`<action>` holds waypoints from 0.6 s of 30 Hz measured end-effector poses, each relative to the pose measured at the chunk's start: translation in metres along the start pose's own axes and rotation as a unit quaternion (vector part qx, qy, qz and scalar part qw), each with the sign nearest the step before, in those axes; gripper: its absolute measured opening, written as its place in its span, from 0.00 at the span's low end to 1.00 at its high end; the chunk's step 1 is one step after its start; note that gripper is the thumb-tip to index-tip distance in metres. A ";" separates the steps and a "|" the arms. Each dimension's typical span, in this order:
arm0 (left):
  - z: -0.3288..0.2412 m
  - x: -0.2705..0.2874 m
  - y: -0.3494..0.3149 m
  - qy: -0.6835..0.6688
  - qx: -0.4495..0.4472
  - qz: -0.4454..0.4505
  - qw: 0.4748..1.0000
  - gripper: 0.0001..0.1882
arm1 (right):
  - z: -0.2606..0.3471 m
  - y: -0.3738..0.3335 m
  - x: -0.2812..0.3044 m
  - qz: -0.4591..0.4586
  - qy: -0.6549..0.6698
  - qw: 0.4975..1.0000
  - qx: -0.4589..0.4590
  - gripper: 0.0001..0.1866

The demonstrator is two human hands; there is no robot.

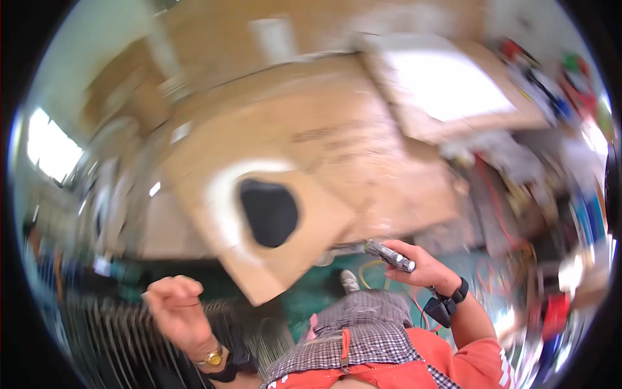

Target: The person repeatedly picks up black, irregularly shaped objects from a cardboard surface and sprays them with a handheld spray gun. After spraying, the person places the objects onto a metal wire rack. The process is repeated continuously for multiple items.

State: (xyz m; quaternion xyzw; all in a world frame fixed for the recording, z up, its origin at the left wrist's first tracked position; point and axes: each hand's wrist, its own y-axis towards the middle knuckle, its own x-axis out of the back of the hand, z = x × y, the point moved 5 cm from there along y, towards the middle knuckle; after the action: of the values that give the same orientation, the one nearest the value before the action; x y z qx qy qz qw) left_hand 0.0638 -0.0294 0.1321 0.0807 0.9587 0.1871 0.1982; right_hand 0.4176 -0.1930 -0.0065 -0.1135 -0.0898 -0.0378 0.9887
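My right hand [421, 264] is closed around a silver metal hand tool [390, 255] with a rounded body, held just off the near edge of the work table. Blur hides its exact kind. My left hand [178, 311] is raised at the lower left, its fingers loosely bent and nothing visible in them. Between and beyond the hands, a black rounded piece [269, 214] lies on a square of cardboard [317, 211]. A blurred white patch [222, 194] curves around the piece's left side. One corner of the square juts past the table's near edge.
Large cardboard sheets [350, 149] cover the table. A white panel [447, 78] lies at the back right. Clutter and a red hose [494, 194] are on the right. Dark slatted racking [129, 343] stands below my left hand. Hoses trail over the green floor [317, 285].
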 end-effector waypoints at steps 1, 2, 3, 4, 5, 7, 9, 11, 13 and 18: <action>0.048 -0.021 0.000 -0.021 0.097 0.040 0.994 0.15 | -0.005 -0.038 0.021 -0.039 -0.004 0.999 -0.030 0.29; 0.089 -0.044 -0.007 -0.031 0.190 0.077 0.978 0.14 | -0.008 -0.081 0.038 -0.110 -0.022 0.993 -0.037 0.29; 0.123 -0.079 -0.019 -0.022 0.246 0.177 0.953 0.14 | -0.010 -0.118 0.054 -0.171 -0.044 0.983 -0.041 0.29; 0.149 -0.117 -0.035 -0.007 0.285 0.268 0.920 0.14 | -0.008 -0.149 0.071 -0.220 -0.070 0.972 -0.037 0.29; 0.169 -0.159 -0.055 -0.003 0.335 0.361 0.870 0.15 | -0.005 -0.181 0.087 -0.261 -0.048 0.961 -0.082 0.30; 0.192 -0.232 -0.108 -0.001 0.403 0.526 0.749 0.16 | -0.005 -0.227 0.105 -0.350 -0.025 0.934 -0.070 0.30; 0.205 -0.301 -0.166 -0.021 0.429 0.660 0.616 0.19 | -0.007 -0.259 0.122 -0.418 -0.016 0.908 -0.037 0.31; 0.217 -0.364 -0.228 -0.073 0.445 0.746 0.490 0.22 | -0.014 -0.275 0.146 -0.439 -0.019 0.898 -0.025 0.31; 0.226 -0.425 -0.287 -0.148 0.471 0.776 0.392 0.23 | -0.026 -0.278 0.177 -0.469 -0.045 0.882 0.009 0.32; 0.254 -0.570 -0.410 -0.101 0.364 0.888 0.262 0.27 | -0.065 -0.314 0.272 -0.528 -0.160 0.834 -0.017 0.33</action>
State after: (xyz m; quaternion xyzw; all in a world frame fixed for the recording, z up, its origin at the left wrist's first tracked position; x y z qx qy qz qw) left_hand 0.6527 -0.4527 -0.0453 0.9635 0.2281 -0.1322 -0.0466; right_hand 0.6656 -0.5278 0.0501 -0.0697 -0.2922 -0.5367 0.7885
